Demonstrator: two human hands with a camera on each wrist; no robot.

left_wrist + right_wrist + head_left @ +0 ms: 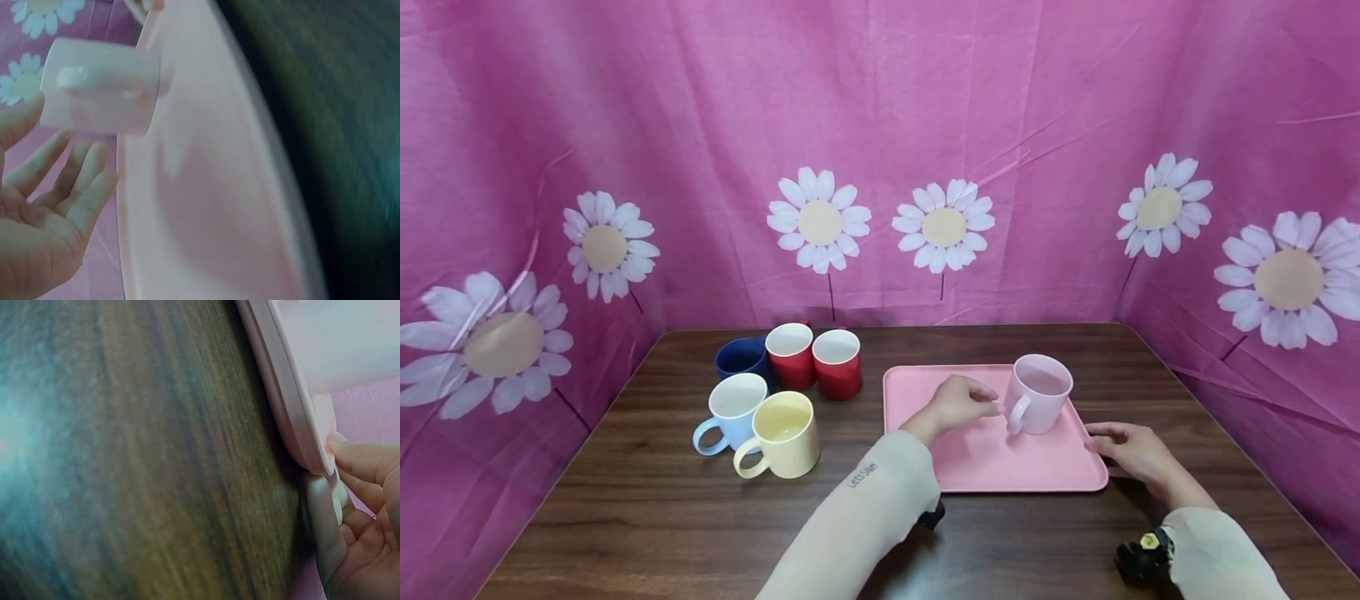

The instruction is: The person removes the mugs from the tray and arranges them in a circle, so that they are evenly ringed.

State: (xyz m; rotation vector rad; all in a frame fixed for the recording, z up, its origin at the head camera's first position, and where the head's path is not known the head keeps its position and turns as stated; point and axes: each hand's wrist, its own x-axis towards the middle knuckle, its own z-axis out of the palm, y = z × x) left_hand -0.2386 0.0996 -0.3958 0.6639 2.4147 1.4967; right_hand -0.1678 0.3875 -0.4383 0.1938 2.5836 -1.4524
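A pale pink mug stands upright on the right part of a pink tray, its handle facing toward me. Just left of the mug is my left hand, fingers loosely spread and holding nothing. In the left wrist view, the fingertips of that left hand come close to the mug; whether the thumb touches it I cannot tell. My right hand grips the tray's right edge. In the right wrist view, the thumb of this hand lies on the rim of the tray with fingers beneath.
Left on the brown wooden table stand a dark blue mug, two red mugs, a light blue mug and a yellow mug. A pink curtain with daisies hangs behind and at both sides.
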